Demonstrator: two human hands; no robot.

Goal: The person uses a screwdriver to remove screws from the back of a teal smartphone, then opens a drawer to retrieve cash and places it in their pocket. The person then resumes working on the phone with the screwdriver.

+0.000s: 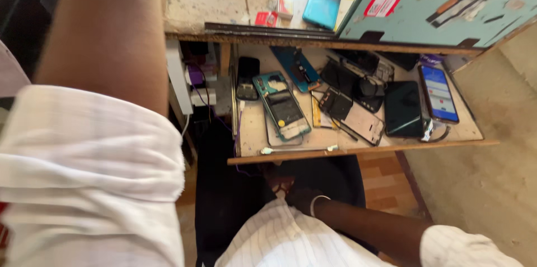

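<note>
Nearest to me, the right forearm [369,228] comes in from the lower right across the white striped shirt [279,239]. A pale bangle [315,204] sits at the wrist. The right hand [288,188] lies low over the lap, just under the front lip of the pull-out shelf [358,151]. It is dark there and the hand is partly hidden, so I cannot tell whether the fingers are curled on anything or loose.

The left forearm [106,26] rises steeply past its rolled white sleeve [89,155] and leaves the top of the view. The left hand is out of sight, so I can say nothing of its grip.

In my judgement the right hand should keep low and come out forward of the lip before rising. The knuckles could otherwise knock the shelf and shake the loose parts on it.

The thing nearest that hand is the shelf, and on it the stripped teal phone frame [282,107], near the front left. Beside it lie a small black phone [247,78], a black back cover [404,109] and a lit phone [439,93] at the right end.

Further off, the worn desktop [212,4] carries a teal phone [323,5], beside a pale blue panel [475,15].
</note>
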